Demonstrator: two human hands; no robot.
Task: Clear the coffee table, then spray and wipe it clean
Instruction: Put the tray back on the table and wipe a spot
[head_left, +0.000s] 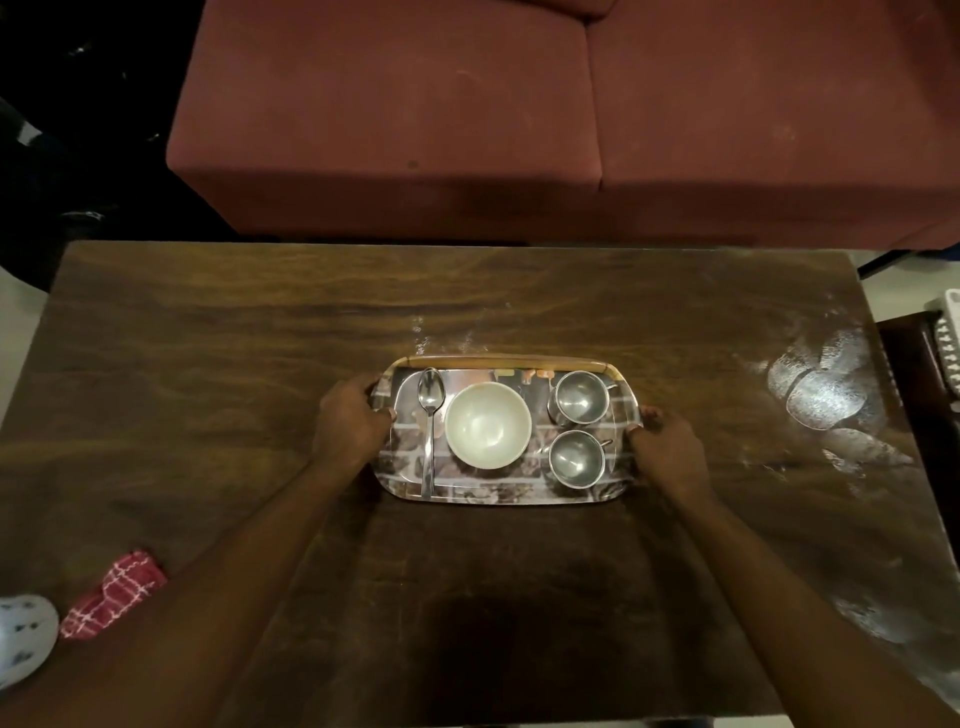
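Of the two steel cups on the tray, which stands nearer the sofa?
The steel cup in the far right corner of the tray; the other cup stands in front of it.

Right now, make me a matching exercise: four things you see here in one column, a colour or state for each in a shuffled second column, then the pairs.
Column one:
1 spoon
2 bowl
3 cloth
4 right hand

Column two:
A red and white checked
B grips the tray's end
C cream, mid-tray
D silver, lying flat

Pairs: 1-D, 2-C, 3-A, 4-B
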